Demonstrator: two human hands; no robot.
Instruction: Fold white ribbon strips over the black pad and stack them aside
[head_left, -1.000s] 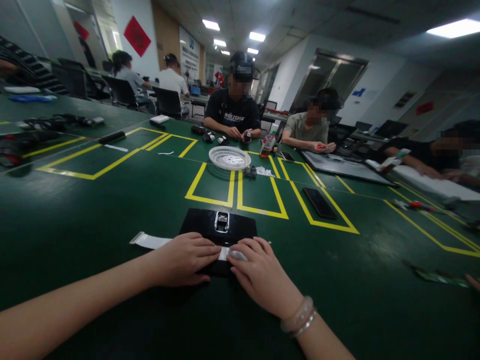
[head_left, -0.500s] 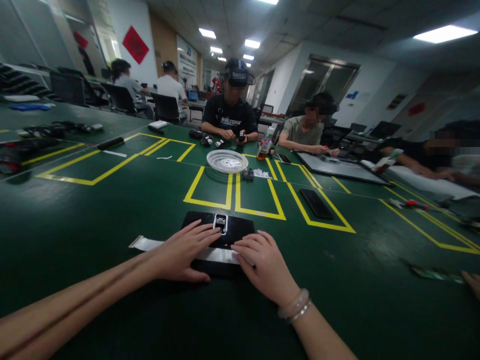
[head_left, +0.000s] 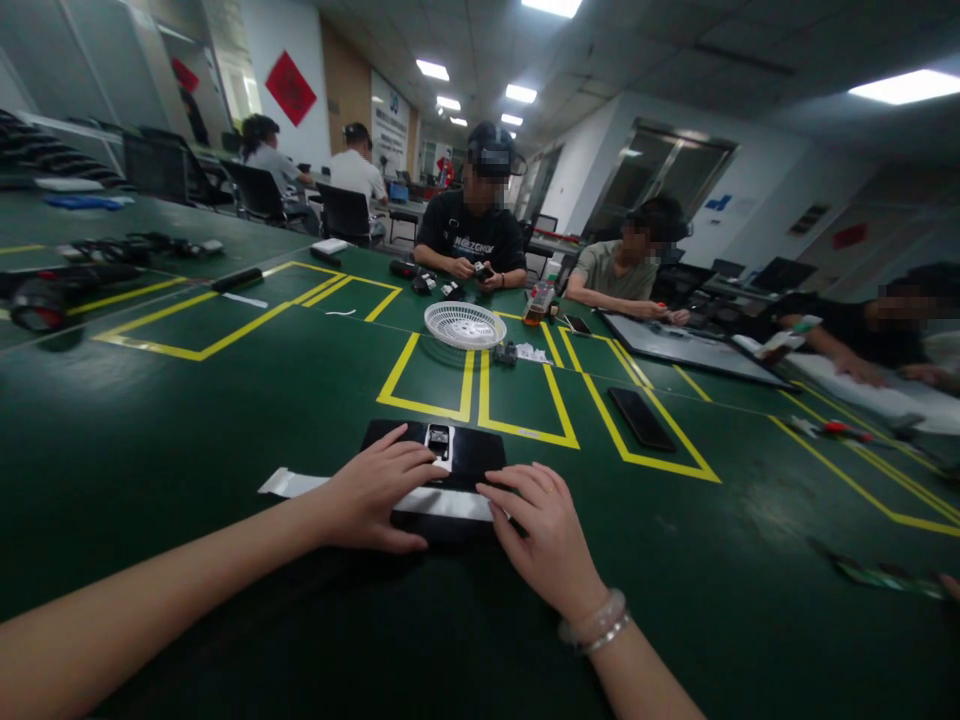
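A black flat part [head_left: 476,452] lies on the green table in front of me, with a white-rimmed slot [head_left: 439,440] in its upper middle. Across it runs a flat white ribbon cable [head_left: 442,503], its left end sticking out past my wrist. My left hand [head_left: 379,490] rests flat over the part's left side, fingers spread, fingertips beside the slot. At the right end of the ribbon cable is my right hand [head_left: 536,530], fingers stretched out and thumb apart, touching the part's right edge. That end of the cable is partly hidden under the right hand.
Beyond the part stands a white plastic basket [head_left: 465,326], with a small grey piece [head_left: 506,352] beside it. A black phone [head_left: 641,418] lies to the right within yellow tape lines. Several people sit around the table. A black tool [head_left: 45,300] lies at far left.
My right hand has slid slightly right along the ribbon cable, uncovering more of it. My left hand stays over the black part. The whole view has shifted a little.
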